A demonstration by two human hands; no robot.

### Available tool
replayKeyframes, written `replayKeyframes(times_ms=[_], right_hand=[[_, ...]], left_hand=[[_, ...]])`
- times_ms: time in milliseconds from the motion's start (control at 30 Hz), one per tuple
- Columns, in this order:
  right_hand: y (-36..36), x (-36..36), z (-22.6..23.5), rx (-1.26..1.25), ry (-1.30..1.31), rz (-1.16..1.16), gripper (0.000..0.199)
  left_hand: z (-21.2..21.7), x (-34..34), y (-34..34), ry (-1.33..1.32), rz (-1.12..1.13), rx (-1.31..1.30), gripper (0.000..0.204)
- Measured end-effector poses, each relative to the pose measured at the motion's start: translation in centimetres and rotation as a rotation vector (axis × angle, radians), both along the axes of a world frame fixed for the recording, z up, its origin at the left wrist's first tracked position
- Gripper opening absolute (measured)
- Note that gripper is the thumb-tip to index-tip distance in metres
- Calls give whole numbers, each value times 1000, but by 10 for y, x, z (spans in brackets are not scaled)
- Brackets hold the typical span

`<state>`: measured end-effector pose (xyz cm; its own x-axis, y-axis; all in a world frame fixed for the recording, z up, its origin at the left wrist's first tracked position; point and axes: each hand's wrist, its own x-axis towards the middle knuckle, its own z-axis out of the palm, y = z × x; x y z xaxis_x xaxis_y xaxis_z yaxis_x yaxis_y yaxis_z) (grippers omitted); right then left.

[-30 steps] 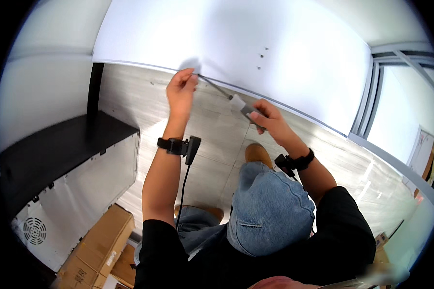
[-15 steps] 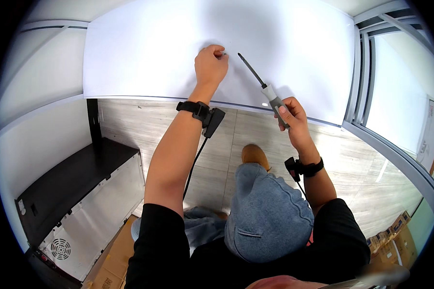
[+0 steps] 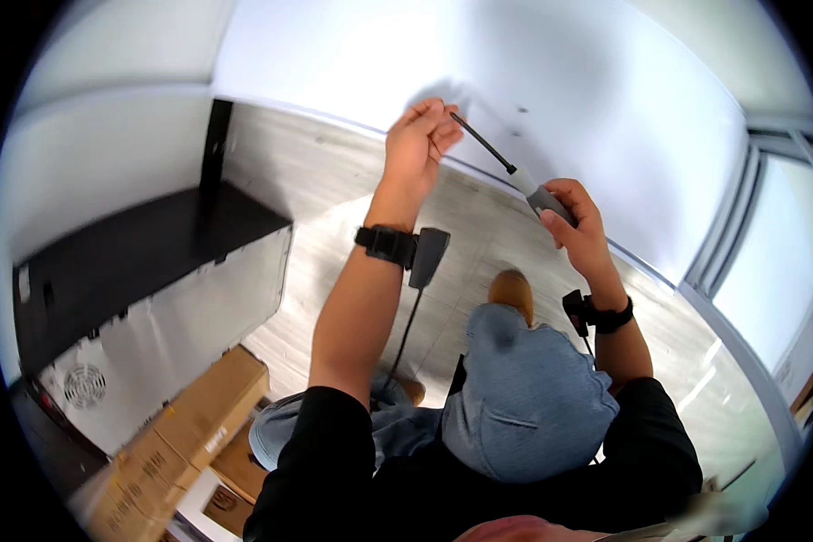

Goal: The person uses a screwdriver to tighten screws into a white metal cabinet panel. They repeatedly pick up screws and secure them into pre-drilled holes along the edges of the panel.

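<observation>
A screwdriver (image 3: 522,183) with a light and dark grey handle and a dark shaft is in my right hand (image 3: 580,226), fingers wrapped round the handle's end. Its shaft slants up and left. The tip meets the fingertips of my left hand (image 3: 415,149), which are drawn together over the near edge of the white table (image 3: 334,59). Whatever those fingers pinch is too small and blurred to name. Two small dark pieces (image 3: 522,110) lie on the tabletop to the right of the tip.
Left of me stands a black and pale metal cabinet (image 3: 181,298) with a round vent. Cardboard boxes (image 3: 176,434) are stacked beside my left leg. Grey metal frame rails (image 3: 732,230) rise at the right. Both wrists wear black straps with cabled devices.
My left hand has drawn back toward the table's near edge and met the screwdriver's tip. The view has turned, showing more boxes at left. Small dark pieces now show on the table.
</observation>
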<state>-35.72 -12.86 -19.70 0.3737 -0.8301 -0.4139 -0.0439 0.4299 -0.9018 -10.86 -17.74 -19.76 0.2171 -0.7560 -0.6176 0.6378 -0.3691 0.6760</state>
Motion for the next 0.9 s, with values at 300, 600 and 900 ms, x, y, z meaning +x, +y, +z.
replayKeyframes(times_ms=[300, 600, 900], right_hand=[[6, 133, 18, -52, -28, 617, 29], [66, 256, 44, -107, -7, 989, 24], [118, 357, 106, -536, 72, 1404, 23]], left_hand=[[30, 129, 165, 214, 505, -97, 11], [34, 182, 303, 182, 888, -207, 11], [53, 194, 398, 192, 1213, -180, 14]])
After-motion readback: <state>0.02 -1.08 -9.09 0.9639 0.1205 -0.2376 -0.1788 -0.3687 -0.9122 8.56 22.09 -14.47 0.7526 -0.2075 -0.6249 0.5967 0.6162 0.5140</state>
